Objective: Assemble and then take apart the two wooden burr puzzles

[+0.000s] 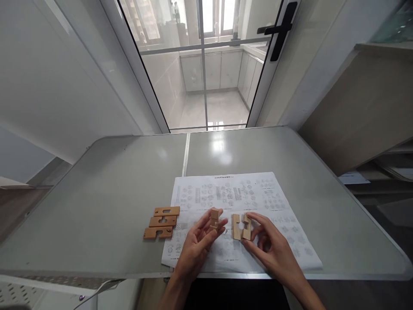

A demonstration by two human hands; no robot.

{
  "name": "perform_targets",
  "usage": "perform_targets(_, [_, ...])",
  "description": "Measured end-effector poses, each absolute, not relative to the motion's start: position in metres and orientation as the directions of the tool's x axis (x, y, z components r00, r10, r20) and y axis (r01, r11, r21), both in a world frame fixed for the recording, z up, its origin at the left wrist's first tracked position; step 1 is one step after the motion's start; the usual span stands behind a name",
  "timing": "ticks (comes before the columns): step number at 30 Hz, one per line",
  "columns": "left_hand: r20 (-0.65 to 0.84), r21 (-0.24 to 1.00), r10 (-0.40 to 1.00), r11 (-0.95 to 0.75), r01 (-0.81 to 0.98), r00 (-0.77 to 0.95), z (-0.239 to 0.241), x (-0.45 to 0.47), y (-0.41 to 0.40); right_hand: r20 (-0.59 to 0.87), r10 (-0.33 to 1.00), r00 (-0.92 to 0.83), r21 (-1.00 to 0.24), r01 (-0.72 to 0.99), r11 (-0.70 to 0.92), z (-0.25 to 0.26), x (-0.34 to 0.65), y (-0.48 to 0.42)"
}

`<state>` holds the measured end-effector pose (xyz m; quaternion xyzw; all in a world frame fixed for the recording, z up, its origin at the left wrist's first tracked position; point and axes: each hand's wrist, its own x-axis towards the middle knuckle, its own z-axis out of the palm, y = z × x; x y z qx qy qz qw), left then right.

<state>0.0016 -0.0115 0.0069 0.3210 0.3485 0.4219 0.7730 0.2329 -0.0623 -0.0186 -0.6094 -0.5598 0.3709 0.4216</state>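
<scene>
My left hand (197, 245) pinches a small notched wooden block (214, 218) upright between thumb and fingers, just above the printed sheet (258, 193). My right hand (271, 245) closes its fingertips on two wooden pieces (241, 226) held side by side, touching the sheet. Three flat notched wooden pieces (161, 222) lie in a stack-like row on the grey table (106, 193) to the left of my left hand.
The sheet with many small diagrams lies at the table's near edge. A seam runs down the table's middle (185, 159). A glass door with a black handle (277, 30) stands behind the table, a wooden cabinet (361, 103) to the right.
</scene>
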Motion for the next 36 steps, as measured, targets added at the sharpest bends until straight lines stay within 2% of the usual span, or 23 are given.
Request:
perform_targets(4, [-0.29,0.76,0.808,0.52,-0.391,0.512,0.005,0.003,-0.013,0.038,0.993,0.111,-0.944,0.33,-0.001,-0.016,0.237,-0.062])
perform_targets(7, [-0.254,0.785,0.817,0.487,-0.384,0.518,0.005,0.005,-0.014,0.06,0.988,0.143,-0.954,0.299,0.014,-0.016,0.236,-0.063])
perform_targets(13, [-0.212,0.793,0.837,0.449,-0.413,0.504,0.002,0.005,-0.016,0.02,0.979,0.205,-0.999,0.05,0.01,-0.008,0.213,-0.067])
perform_targets(16, [-0.205,0.799,0.842,0.439,-0.411,0.5,-0.001,0.005,-0.017,-0.029,0.979,0.204,-0.999,-0.019,-0.025,0.002,0.196,-0.067])
perform_targets(18, [-0.197,0.819,0.843,0.422,-0.389,0.5,-0.003,0.004,-0.017,-0.036,0.976,0.214,-0.999,0.018,-0.041,0.009,0.184,-0.067])
perform_targets(23, [-0.153,0.848,0.881,0.35,-0.399,0.448,-0.006,0.006,-0.017,0.046,0.94,0.337,-0.97,0.239,-0.038,0.013,0.16,-0.064])
perform_targets(28, [-0.135,0.861,0.9,0.313,-0.4,0.414,-0.008,0.008,-0.019,0.033,0.908,0.417,-0.958,0.271,-0.09,0.011,0.141,-0.062])
perform_targets(36, [-0.181,0.924,0.925,0.277,-0.265,0.334,-0.002,0.011,-0.022,0.064,0.9,0.431,-0.931,0.351,-0.102,0.021,0.131,-0.059])
